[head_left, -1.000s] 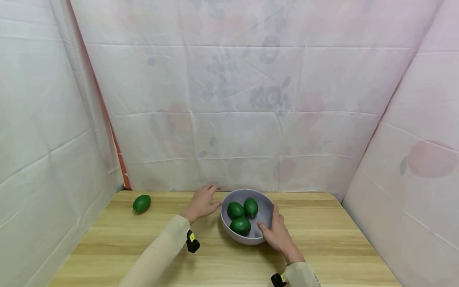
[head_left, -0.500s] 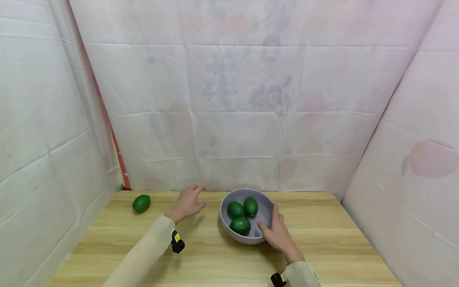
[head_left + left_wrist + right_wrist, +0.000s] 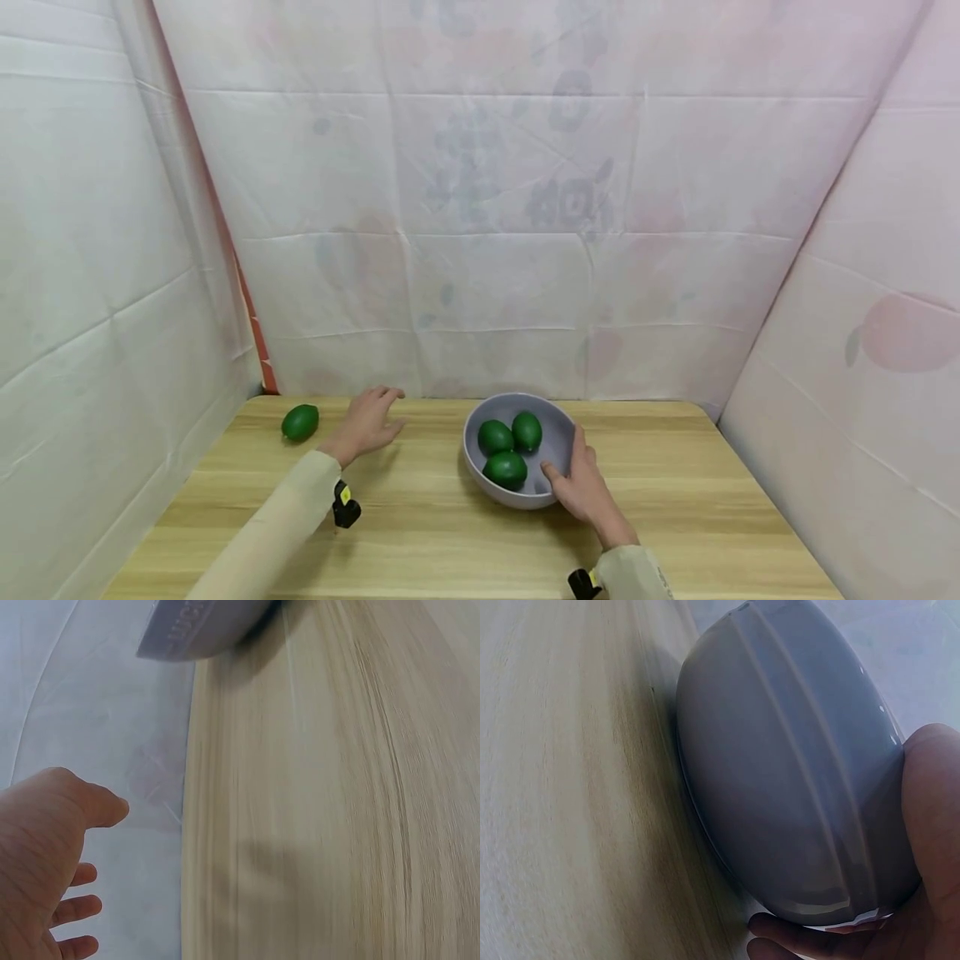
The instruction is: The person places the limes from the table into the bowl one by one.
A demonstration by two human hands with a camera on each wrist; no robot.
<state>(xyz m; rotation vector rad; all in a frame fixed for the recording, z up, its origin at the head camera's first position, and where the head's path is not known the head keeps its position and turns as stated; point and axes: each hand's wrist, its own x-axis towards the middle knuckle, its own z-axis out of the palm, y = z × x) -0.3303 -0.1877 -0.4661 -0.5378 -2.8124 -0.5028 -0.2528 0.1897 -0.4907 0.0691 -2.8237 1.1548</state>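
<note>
A grey-purple bowl (image 3: 557,435) stands on the table with three green limes (image 3: 506,471) in it. My right hand (image 3: 587,485) grips the bowl's right side, thumb over the rim and fingers around the outside. The right wrist view has the bowl's ribbed outer wall (image 3: 780,765) close up. Left of the bowl, my left hand (image 3: 366,423) is held above the table, fingers apart and holding nothing. Another lime (image 3: 301,423) lies at the table's back left, a short way from that hand. In the left wrist view only the bowl's lettered side (image 3: 199,630) shows.
The wooden table (image 3: 420,550) ends at a pale patterned cloth (image 3: 495,275) hanging behind it. More cloth walls stand on the left (image 3: 97,333) and on the right (image 3: 862,400). The bowl sits close to the back edge.
My left hand has drawn away from the bowl's left side and moved left toward the lone lime. The right hand and the bowl stay in place.
</note>
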